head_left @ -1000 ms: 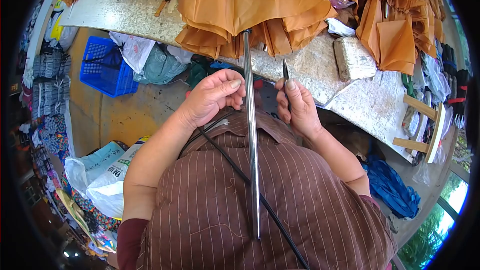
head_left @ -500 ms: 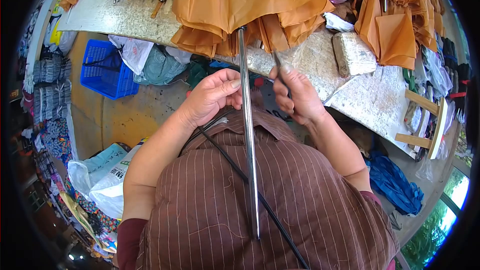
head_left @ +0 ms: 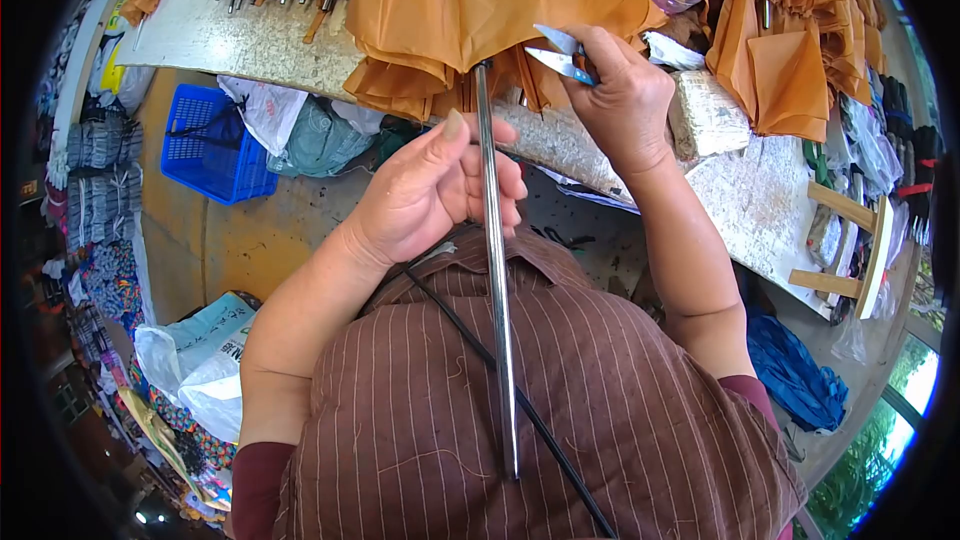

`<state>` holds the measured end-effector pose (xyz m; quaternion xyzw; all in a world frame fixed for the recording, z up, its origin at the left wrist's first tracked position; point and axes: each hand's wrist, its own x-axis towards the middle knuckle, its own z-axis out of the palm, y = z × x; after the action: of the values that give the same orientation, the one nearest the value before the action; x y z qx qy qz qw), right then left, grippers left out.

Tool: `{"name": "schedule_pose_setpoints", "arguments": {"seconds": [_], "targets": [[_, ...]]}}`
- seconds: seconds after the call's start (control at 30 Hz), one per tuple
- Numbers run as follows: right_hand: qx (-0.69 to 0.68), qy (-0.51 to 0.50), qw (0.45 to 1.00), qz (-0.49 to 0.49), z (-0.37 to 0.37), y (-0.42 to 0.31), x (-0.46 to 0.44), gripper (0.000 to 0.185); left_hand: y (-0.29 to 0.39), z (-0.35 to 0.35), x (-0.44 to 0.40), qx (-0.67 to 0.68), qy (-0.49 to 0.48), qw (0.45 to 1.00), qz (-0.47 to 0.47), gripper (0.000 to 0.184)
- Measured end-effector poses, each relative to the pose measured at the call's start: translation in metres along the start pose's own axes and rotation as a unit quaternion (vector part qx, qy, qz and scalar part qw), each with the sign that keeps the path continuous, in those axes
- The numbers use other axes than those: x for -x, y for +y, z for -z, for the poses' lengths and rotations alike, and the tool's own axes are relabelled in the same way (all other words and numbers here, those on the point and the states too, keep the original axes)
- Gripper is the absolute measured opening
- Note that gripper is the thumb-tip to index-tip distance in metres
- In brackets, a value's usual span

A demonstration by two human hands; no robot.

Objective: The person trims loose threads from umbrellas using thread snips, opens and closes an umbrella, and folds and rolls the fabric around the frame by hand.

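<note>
An orange-brown umbrella [head_left: 500, 0] lies on the bench, its cloth bunched at the top and its metal shaft [head_left: 494, 220] running down toward my chest. My left hand [head_left: 425, 180] is beside the shaft, thumb raised and fingers loosely apart, some passing behind the metal. No grip on the shaft shows, and I cannot tell whether the fingers touch it. Thread snips [head_left: 562, 58] are in my right hand [head_left: 628, 95], their two blades spread and pointing left near the cloth's lower edge.
The worn bench [head_left: 255, 45] carries more folded orange-brown umbrellas [head_left: 790, 60] at right and several metal shafts at upper left. A wrapped block [head_left: 712, 112] sits at the right of the bench. Below stand a blue crate [head_left: 205, 145] and plastic bags [head_left: 205, 365]. A wooden frame [head_left: 860, 250] hangs at right.
My right hand has risen to the right, and the snips now show with blades apart, pointing left. My left hand has opened and shifted slightly right, behind the shaft.
</note>
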<state>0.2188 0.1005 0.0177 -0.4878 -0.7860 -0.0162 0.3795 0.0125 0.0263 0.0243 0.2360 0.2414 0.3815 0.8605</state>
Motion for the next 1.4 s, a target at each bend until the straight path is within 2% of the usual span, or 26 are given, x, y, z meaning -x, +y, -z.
{"name": "schedule_pose_setpoints", "arguments": {"seconds": [0.07,0.17,0.3,0.37,0.4,0.5,0.53,0.63,0.67,0.73,0.8,0.97,1.07,1.23,1.27,1.4], "targets": [[-0.006,-0.001,0.999,0.038,0.002,0.004,-0.003,0.023,0.004,-0.012,-0.001,-0.004,0.013,1.000,0.003,0.037],[-0.139,-0.062,0.987,0.041,0.004,0.002,0.005,0.024,0.006,-0.015,-0.001,0.003,0.031,0.999,0.026,0.035],[-0.293,-0.192,0.935,-0.062,0.012,-0.016,0.031,0.026,0.008,-0.012,-0.001,0.053,0.021,0.998,0.015,0.033],[-0.331,-0.284,0.895,-0.097,0.013,-0.021,0.051,0.020,0.007,-0.012,0.000,0.056,0.017,0.998,0.012,0.034],[-0.348,-0.329,0.870,-0.115,0.015,-0.023,0.059,0.019,0.007,-0.010,0.000,0.071,-0.003,0.997,0.013,0.032],[-0.253,-0.424,0.861,-0.124,0.023,-0.027,0.074,0.022,0.009,-0.005,0.000,0.111,-0.052,0.992,0.014,0.029],[-0.283,-0.457,0.827,-0.167,0.022,-0.023,0.078,0.035,0.010,-0.005,0.001,0.122,-0.060,0.991,0.015,0.030],[-0.338,-0.314,0.867,-0.189,0.014,-0.009,0.100,0.044,0.014,-0.007,0.003,0.164,-0.100,0.981,0.004,0.037],[-0.365,-0.363,0.816,-0.261,0.022,-0.003,0.101,0.052,0.017,-0.009,0.004,0.174,-0.117,0.978,0.001,0.038],[-0.388,-0.348,0.798,-0.303,0.029,-0.002,0.098,0.053,0.019,-0.013,0.003,0.190,-0.153,0.970,-0.013,0.043],[-0.400,-0.349,0.781,-0.331,0.032,0.000,0.094,0.057,0.023,-0.021,0.004,0.180,-0.141,0.973,-0.016,0.048],[-0.407,-0.329,0.787,-0.328,0.032,-0.006,0.090,0.055,0.022,-0.022,0.003,0.167,-0.129,0.977,0.001,0.054],[-0.414,-0.310,0.787,-0.337,0.029,-0.006,0.095,0.053,0.005,0.002,-0.004,0.085,-0.102,0.991,0.007,0.056],[-0.450,-0.295,0.751,-0.382,0.022,0.001,0.104,0.053,-0.011,0.026,0.005,0.069,-0.064,0.995,0.040,0.057],[-0.462,-0.298,0.734,-0.399,0.021,0.002,0.105,0.050,-0.013,0.029,0.008,0.061,-0.045,0.996,0.043,0.057],[-0.449,-0.324,0.722,-0.414,0.020,0.001,0.104,0.041,-0.018,0.044,0.016,0.041,-0.016,0.998,0.049,0.059]]}}
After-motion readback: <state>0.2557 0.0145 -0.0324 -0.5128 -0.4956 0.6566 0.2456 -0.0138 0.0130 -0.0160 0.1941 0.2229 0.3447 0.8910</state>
